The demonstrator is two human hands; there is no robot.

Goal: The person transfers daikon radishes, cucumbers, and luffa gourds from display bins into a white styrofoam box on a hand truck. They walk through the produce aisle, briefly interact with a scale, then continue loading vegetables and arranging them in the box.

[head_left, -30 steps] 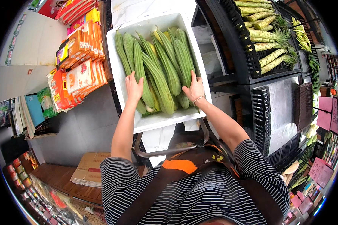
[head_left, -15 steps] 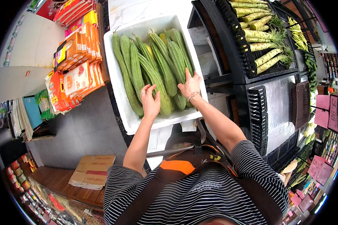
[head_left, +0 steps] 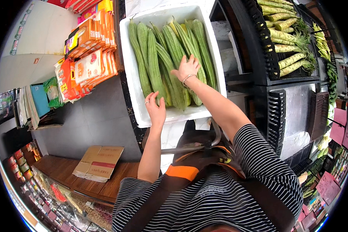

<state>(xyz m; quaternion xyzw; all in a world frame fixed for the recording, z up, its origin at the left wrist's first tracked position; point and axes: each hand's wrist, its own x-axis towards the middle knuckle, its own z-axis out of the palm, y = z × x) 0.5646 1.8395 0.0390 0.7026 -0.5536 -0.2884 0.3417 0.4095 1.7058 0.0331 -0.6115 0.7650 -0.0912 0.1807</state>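
A white foam box point(head_left: 217, 58) holds several long green luffas point(head_left: 154, 62) lying lengthwise side by side, with some yellowish ones partly hidden beneath. Over the middle of the pile, my right hand point(head_left: 188, 69) rests on the luffas, palm down, fingers spread; a bracelet circles its wrist. My left hand point(head_left: 156, 108) is at the near left part of the box, by the lower ends of the luffas. Its fingers are slightly bent and apart, with a ring on one, and it grips nothing.
To the right, a black rack point(head_left: 255, 65) carries crates of pale green stem vegetables point(head_left: 290, 48). Orange and white packages point(head_left: 91, 65) are stacked at the left. Flattened cardboard point(head_left: 99, 162) lies on a brown wooden surface. A metal cart handle point(head_left: 216, 135) curves between me and the box.
My right hand has moved from the luffas on the right to those in the middle. Several luffas have shifted slightly. The whole view has also shifted, and my left hand stays near the box's front.
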